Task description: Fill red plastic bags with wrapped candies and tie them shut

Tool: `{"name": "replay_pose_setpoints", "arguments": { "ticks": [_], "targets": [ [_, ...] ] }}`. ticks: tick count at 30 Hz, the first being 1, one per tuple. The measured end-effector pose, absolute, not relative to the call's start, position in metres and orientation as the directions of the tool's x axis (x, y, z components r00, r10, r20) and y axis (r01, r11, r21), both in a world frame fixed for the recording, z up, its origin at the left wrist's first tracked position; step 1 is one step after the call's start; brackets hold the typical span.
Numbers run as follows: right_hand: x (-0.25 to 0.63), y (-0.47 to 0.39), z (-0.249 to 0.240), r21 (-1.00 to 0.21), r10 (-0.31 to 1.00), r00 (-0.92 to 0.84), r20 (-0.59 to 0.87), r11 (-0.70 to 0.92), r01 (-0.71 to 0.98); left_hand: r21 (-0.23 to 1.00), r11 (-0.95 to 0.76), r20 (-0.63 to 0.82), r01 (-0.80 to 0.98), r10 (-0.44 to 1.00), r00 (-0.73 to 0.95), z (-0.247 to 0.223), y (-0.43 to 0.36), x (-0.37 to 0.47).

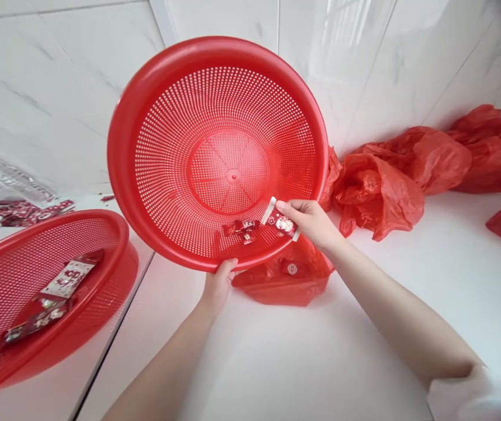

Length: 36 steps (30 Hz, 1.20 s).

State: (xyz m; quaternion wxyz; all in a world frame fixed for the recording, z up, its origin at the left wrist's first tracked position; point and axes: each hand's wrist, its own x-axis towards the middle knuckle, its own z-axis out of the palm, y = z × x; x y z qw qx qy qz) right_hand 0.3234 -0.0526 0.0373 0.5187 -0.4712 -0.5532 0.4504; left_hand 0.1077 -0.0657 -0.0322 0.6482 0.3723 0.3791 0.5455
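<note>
A large red plastic colander (162,234) is tilted so that its inside faces me. My left hand (220,285) grips its lower rim, thumb over the edge and the other fingers hidden beneath. Between the thumb and fingers of my right hand (309,219) is a small red-and-white wrapped packet (280,224), held just over the colander's lower right side. A few small wrapped pieces (244,229) rest inside near the bottom rim. Directly below, a red plastic bag (285,286) lies on the white surface, with a dark red wrapped piece (294,268) showing in it.
At the left stands a second red colander (121,257) with several wrapped packets (69,279) in it. Behind it lie more wrappers (35,211) and a clear plastic bottle (20,181). Several red plastic bags (382,187) line the tiled wall (364,70) at the right.
</note>
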Motion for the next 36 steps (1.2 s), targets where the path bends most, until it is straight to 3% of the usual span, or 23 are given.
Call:
{"name": "replay_pose_setpoints", "arguments": {
  "ticks": [3,7,11,15,18,20,25,31,36],
  "targets": [
    [0.323,-0.053,0.039,-0.984,0.991,-0.001,0.133,0.133,0.117,0.902,0.147,-0.106,-0.406,0.987,0.123,-0.034,-0.065,0.108],
    [0.324,-0.058,0.045,-0.923,0.981,-0.034,0.189,0.189,0.336,0.901,0.143,-0.103,-0.409,0.988,0.119,-0.032,-0.066,0.109],
    [0.323,-0.066,0.053,-0.820,0.945,-0.278,0.175,0.296,0.490,0.913,0.135,-0.116,-0.384,0.991,0.071,-0.031,-0.065,0.108],
    [0.321,-0.071,0.053,-0.629,0.876,-0.478,0.067,0.409,0.662,0.930,0.115,-0.110,-0.349,0.993,0.034,-0.034,-0.062,0.106],
    [0.319,-0.071,0.050,-0.432,0.877,-0.459,0.139,0.471,0.769,0.936,0.086,-0.089,-0.342,0.996,0.008,-0.033,-0.062,0.106],
    [0.318,-0.070,0.047,-0.378,0.864,-0.454,0.217,0.503,0.777,0.942,0.089,-0.092,-0.323,0.996,0.005,-0.031,-0.064,0.108],
    [0.308,-0.065,0.031,-0.403,0.806,-0.511,0.300,0.592,0.698,0.936,0.142,-0.107,-0.322,0.986,0.124,-0.033,-0.071,0.108],
    [0.302,-0.060,0.017,-0.410,0.793,-0.552,0.260,0.608,0.680,0.931,0.212,-0.185,-0.297,0.976,0.117,-0.041,-0.071,0.106],
    [0.314,-0.059,0.027,-0.622,0.868,-0.421,0.264,0.487,0.613,0.895,0.118,-0.051,-0.430,0.985,0.163,-0.025,-0.065,0.109]
  ]
}}
